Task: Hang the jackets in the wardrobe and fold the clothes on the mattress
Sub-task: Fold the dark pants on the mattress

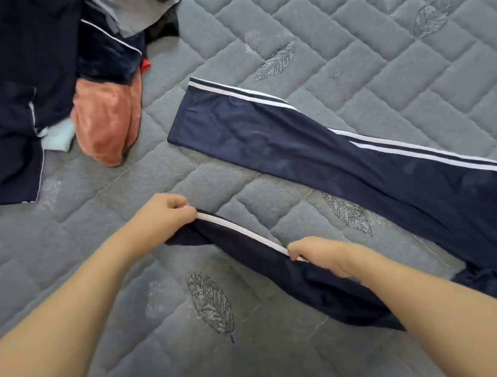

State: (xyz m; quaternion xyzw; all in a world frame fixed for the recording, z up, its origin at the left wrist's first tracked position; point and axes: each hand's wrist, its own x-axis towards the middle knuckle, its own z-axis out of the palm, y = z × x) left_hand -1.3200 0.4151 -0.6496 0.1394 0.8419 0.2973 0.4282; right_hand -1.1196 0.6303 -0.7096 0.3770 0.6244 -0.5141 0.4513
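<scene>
You are working a pair of navy track pants (347,156), thin, sleek fabric that looks light and limp; expect it to slide over itself and sag wherever you don't support it. It won't break, but it will crease and drift, so the white side stripe is your best guide and the firmest line to pinch.

That is where you have it. Your left hand (162,218) is closed on the stripe at the hem of the near leg, and your right hand (319,253) is closed on the same stripe further up that leg, with the cloth drawn fairly taut between them and lifted a little off the mattress (378,29).

The far leg lies flat and straight, just beyond your hands, running from the middle of the mattress toward its right edge, where the two legs meet. The waist end is out of view.

To stack the legs, I judge you should keep both pinches and carry the near stripe onto the far one.

A pile of clothes (38,89) sits at the far left corner, well apart.
</scene>
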